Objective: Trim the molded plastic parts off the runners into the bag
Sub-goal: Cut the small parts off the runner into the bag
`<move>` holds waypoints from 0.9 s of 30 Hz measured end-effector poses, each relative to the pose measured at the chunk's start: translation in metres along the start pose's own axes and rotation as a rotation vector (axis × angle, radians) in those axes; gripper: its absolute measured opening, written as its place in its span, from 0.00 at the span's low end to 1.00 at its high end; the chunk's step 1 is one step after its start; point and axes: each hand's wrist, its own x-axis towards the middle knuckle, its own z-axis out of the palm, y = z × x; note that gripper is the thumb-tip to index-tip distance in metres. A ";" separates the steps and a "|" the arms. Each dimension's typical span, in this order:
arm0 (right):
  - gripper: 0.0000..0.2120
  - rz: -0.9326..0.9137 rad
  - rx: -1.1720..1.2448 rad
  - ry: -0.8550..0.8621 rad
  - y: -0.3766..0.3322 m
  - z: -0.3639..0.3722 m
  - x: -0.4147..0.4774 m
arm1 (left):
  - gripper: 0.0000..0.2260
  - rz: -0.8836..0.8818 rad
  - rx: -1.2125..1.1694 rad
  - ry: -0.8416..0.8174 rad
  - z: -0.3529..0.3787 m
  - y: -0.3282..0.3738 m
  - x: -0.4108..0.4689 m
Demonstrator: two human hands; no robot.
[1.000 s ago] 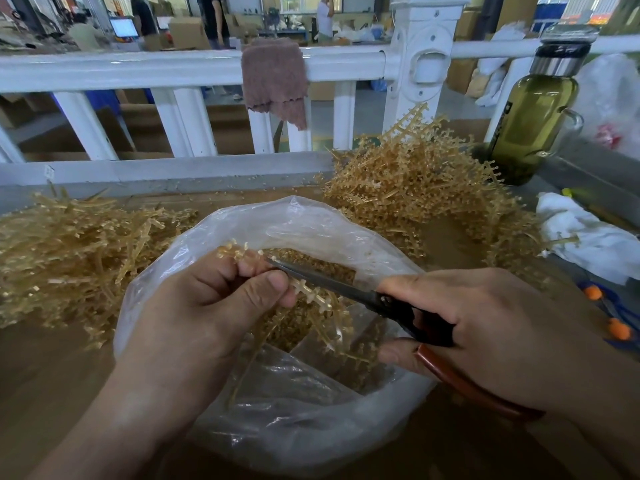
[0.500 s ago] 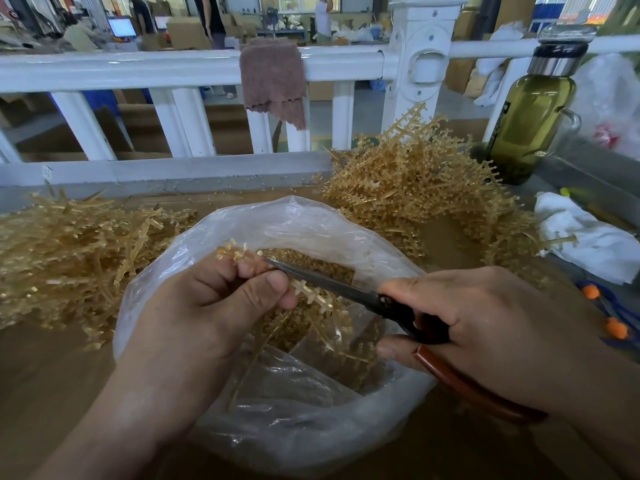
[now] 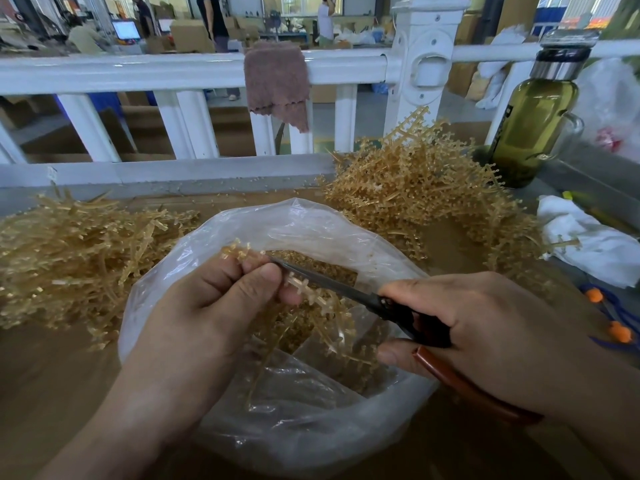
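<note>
Centre frame: runner (image 3: 313, 299) over bag (image 3: 311, 420).
Your left hand (image 3: 214, 306) pinches the runner above the open bag; your right hand (image 3: 502, 334) has its grip clamped round the scissors (image 3: 332, 283), blades against the runner.

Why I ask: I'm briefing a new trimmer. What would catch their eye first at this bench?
At centre, the left hand pinches a tan runner over the open clear bag, while the right hand sets scissors against it. Tan heaps flank the bag: bare-looking strips on the left, part-studded runners at the back right. A green bottle stands at the far right.
</note>
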 end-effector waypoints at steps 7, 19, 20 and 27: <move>0.18 -0.013 -0.002 0.021 0.004 0.002 -0.001 | 0.15 0.003 -0.086 -0.040 0.000 0.000 0.001; 0.19 -0.004 -0.032 0.015 0.000 -0.002 -0.002 | 0.04 -0.015 -0.197 -0.130 0.004 0.011 0.001; 0.19 -0.004 -0.029 0.019 0.000 -0.002 -0.002 | 0.06 -0.018 -0.193 -0.127 0.004 0.011 0.001; 0.15 -0.016 -0.012 0.024 -0.002 0.001 -0.001 | 0.07 -0.033 -0.169 -0.093 0.005 0.012 0.000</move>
